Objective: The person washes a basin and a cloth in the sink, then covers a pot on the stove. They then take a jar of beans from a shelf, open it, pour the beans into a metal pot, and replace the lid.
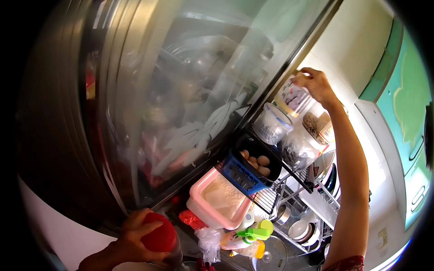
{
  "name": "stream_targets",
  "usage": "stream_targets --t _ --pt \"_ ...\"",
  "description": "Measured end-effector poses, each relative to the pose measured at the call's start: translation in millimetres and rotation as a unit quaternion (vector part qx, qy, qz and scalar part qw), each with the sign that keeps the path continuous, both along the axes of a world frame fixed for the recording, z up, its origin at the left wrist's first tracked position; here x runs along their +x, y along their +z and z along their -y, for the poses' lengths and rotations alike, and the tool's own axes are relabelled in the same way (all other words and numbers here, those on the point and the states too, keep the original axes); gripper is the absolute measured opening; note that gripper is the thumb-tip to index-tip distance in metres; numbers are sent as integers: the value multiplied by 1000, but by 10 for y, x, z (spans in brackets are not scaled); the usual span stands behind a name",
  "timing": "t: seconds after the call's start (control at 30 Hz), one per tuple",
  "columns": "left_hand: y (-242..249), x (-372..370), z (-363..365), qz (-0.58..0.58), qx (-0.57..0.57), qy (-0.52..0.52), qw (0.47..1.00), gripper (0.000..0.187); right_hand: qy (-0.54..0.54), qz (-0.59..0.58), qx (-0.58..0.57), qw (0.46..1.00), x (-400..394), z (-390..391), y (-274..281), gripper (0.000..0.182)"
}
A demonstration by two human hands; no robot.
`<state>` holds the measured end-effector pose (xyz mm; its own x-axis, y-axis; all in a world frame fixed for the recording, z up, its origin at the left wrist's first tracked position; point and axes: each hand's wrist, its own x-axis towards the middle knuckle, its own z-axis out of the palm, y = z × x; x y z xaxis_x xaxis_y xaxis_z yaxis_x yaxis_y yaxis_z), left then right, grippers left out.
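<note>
Two hands on two containers beside a fridge door.

The left hand (pixel 131 237) is wrapped around the red lid (pixel 158 233) of a jar, fingers curled shut over its top, low beside the glossy fridge door (pixel 181 90). The right hand (pixel 316 83) reaches up, fingers closed on the top of a clear plastic container (pixel 296 97) on the wire rack (pixel 271 198). Just below that hand stand more clear jars (pixel 273 124); further down, a basket of eggs (pixel 255 162) and a pink tub (pixel 219 198).
</note>
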<state>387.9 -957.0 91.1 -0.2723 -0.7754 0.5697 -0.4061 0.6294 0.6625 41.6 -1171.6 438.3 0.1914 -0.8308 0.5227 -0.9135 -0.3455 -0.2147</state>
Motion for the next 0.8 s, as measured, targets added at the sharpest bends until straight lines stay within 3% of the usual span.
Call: stream_targets --t 0.07,0.17,0.47,0.6,0.8 --pt "15 18 39 20 -5 -11 1000 65 21 99 -94 990 -92 110 228 55" --pt "-24 -14 42 -8 -23 1 1000 66 -4 76 -174 982 -149 -15 438 60" --pt "-25 29 25 17 -32 -8 999 67 -31 48 -145 988 -159 -36 361 68" --pt "-14 39 11 27 -21 -3 999 66 -100 -107 -113 983 51 3 -22 66" --pt "-1 60 19 12 -26 -12 1000 66 -148 -175 -86 970 165 -16 -298 53"
